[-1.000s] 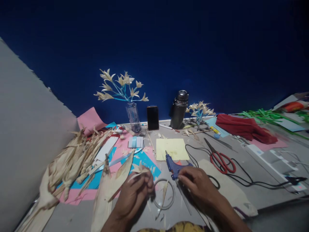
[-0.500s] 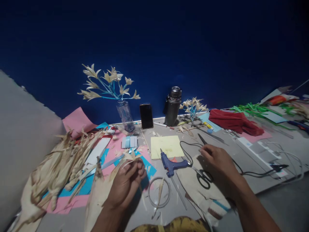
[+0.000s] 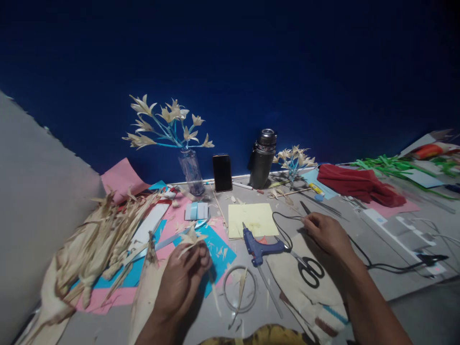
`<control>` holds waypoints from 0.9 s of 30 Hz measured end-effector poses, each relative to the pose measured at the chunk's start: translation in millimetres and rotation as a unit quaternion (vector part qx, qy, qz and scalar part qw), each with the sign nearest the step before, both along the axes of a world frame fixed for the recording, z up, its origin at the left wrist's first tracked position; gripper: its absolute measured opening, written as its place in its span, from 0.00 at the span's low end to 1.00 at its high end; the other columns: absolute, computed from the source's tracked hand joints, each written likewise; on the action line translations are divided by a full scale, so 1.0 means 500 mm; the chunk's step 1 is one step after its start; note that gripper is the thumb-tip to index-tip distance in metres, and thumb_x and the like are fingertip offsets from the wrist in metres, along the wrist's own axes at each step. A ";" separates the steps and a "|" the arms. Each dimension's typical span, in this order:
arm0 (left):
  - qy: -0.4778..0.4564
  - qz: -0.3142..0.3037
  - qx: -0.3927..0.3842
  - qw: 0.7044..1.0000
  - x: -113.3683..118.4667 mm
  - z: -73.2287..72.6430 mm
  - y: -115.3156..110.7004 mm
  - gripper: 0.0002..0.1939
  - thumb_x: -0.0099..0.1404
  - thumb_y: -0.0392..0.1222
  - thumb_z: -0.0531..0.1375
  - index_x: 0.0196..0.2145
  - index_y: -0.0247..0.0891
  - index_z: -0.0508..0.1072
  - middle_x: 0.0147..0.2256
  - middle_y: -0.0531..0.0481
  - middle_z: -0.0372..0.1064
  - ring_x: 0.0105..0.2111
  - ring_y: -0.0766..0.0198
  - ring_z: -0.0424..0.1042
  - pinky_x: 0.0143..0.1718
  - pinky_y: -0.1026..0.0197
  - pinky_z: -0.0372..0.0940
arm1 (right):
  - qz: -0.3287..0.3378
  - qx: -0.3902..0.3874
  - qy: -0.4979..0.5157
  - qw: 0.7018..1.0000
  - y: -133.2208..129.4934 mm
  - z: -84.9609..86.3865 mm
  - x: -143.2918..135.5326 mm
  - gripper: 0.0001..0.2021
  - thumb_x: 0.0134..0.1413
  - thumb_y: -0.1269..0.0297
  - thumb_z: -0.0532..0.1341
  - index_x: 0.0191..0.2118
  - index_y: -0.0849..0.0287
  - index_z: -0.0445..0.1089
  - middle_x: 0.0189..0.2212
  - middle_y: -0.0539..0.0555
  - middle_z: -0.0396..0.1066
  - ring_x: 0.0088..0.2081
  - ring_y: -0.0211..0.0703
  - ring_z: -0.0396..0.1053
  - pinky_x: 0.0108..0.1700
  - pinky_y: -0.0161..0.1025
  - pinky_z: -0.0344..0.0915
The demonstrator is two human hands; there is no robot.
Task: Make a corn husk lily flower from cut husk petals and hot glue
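Note:
My left hand (image 3: 187, 275) is closed around a pale dried-husk flower (image 3: 193, 238), its petals fanning out above the fingertips. My right hand (image 3: 328, 235) rests low over the table with curled fingers closed on a dark pointed tool (image 3: 305, 207); only its tip shows, so its kind is unclear. Between the hands lies a blue glue gun (image 3: 262, 247) with its nozzle pointing away and a clear glue stick (image 3: 269, 290) out of its back. Black-handled scissors (image 3: 311, 272) lie just left of my right wrist, on a pale cloth (image 3: 287, 273).
Dried corn husks (image 3: 93, 249) pile up at the left. A glass vase (image 3: 191, 175) of husk flowers, a phone (image 3: 222, 173) and a flask (image 3: 264, 160) stand along the blue wall. A tape ring (image 3: 224, 301), yellow paper (image 3: 251, 213), red cloth (image 3: 359, 184) and power strip (image 3: 398, 239) lie about.
The whole view has shifted slightly, so things on the table sit a little farther right. Both hands keep nearly the same pose; the flower in my left hand has turned a little.

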State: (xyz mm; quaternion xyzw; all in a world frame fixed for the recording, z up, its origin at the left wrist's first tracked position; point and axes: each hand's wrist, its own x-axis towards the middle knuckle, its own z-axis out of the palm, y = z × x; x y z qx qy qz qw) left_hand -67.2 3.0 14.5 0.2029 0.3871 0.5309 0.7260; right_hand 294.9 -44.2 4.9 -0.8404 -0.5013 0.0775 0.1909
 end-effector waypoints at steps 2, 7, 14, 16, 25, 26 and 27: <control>-0.015 0.005 -0.011 1.000 -0.008 -0.007 0.011 0.09 0.56 0.32 0.68 0.29 0.34 0.70 0.28 0.52 0.63 0.24 0.70 0.61 0.24 0.67 0.63 | -0.003 -0.002 0.027 1.000 -0.018 -0.003 -0.008 0.16 0.59 0.52 0.55 0.29 0.55 0.73 0.25 0.52 0.76 0.29 0.46 0.71 0.30 0.38 0.57; -0.056 0.020 -0.043 0.997 -0.030 -0.021 0.022 0.09 0.59 0.29 0.65 0.29 0.34 0.67 0.28 0.54 0.61 0.23 0.73 0.59 0.21 0.70 0.60 | 0.001 0.021 0.081 0.996 -0.048 -0.015 -0.027 0.17 0.58 0.49 0.55 0.29 0.55 0.73 0.28 0.53 0.77 0.32 0.49 0.72 0.33 0.39 0.61; -0.065 -0.008 -0.004 0.998 -0.022 -0.020 0.012 0.08 0.59 0.32 0.67 0.32 0.33 0.70 0.28 0.53 0.62 0.23 0.73 0.59 0.23 0.68 0.60 | 0.076 0.047 0.115 0.989 -0.055 -0.010 -0.073 0.17 0.56 0.49 0.55 0.29 0.54 0.74 0.28 0.54 0.78 0.31 0.50 0.73 0.33 0.40 0.63; -0.060 -0.012 0.007 0.998 -0.022 -0.015 0.010 0.07 0.59 0.33 0.67 0.32 0.33 0.70 0.28 0.53 0.62 0.23 0.72 0.59 0.23 0.69 0.60 | 0.080 0.043 0.112 0.990 -0.056 -0.005 -0.087 0.17 0.57 0.49 0.55 0.29 0.54 0.74 0.28 0.54 0.78 0.32 0.49 0.74 0.33 0.39 0.63; -0.057 -0.001 -0.002 0.998 -0.038 0.000 -0.007 0.10 0.57 0.32 0.68 0.31 0.34 0.69 0.27 0.53 0.62 0.23 0.72 0.60 0.23 0.69 0.60 | 0.098 0.038 0.090 0.990 -0.060 -0.012 -0.105 0.17 0.59 0.50 0.54 0.29 0.54 0.72 0.28 0.55 0.77 0.31 0.50 0.73 0.34 0.41 0.63; -0.055 0.001 -0.001 0.998 -0.038 0.000 -0.009 0.10 0.56 0.32 0.68 0.31 0.34 0.69 0.27 0.53 0.62 0.23 0.72 0.60 0.23 0.69 0.60 | 0.098 0.036 0.090 0.990 -0.061 -0.012 -0.104 0.17 0.59 0.50 0.54 0.29 0.54 0.72 0.28 0.55 0.77 0.31 0.50 0.73 0.34 0.41 0.63; -0.054 0.003 0.000 0.999 -0.038 0.001 -0.010 0.10 0.56 0.32 0.68 0.31 0.34 0.69 0.27 0.53 0.62 0.23 0.72 0.60 0.23 0.69 0.60 | 0.096 0.035 0.090 0.991 -0.062 -0.011 -0.104 0.17 0.59 0.50 0.54 0.30 0.54 0.73 0.28 0.55 0.77 0.31 0.50 0.73 0.34 0.41 0.63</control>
